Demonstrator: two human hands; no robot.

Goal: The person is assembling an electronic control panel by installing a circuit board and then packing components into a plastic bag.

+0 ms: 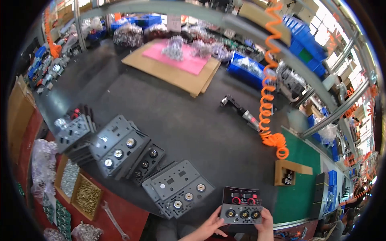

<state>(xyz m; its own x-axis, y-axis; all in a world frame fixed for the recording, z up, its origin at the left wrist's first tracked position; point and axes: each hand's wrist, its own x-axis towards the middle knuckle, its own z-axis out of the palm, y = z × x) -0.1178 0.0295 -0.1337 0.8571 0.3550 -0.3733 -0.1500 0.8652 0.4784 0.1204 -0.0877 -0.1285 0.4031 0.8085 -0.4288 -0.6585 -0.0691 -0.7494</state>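
While both hands clamp a dark panel [241,205] at the bottom centre of the frame, the left hand [210,228] grips its lower left corner and the right hand [265,223] its right edge, so the face with red knobs and three sockets stays turned up and level. Just to its left, grey plates [179,188] lie overlapped in a row running toward the left middle, sockets up, within reach. At lower left sit a wrench [113,219] and a tray of brass screws [87,196]. Beyond, the dark mat [189,124] lies bare toward the cardboard [171,72] at upper centre; an orange coiled hose [267,88] hangs on the right.
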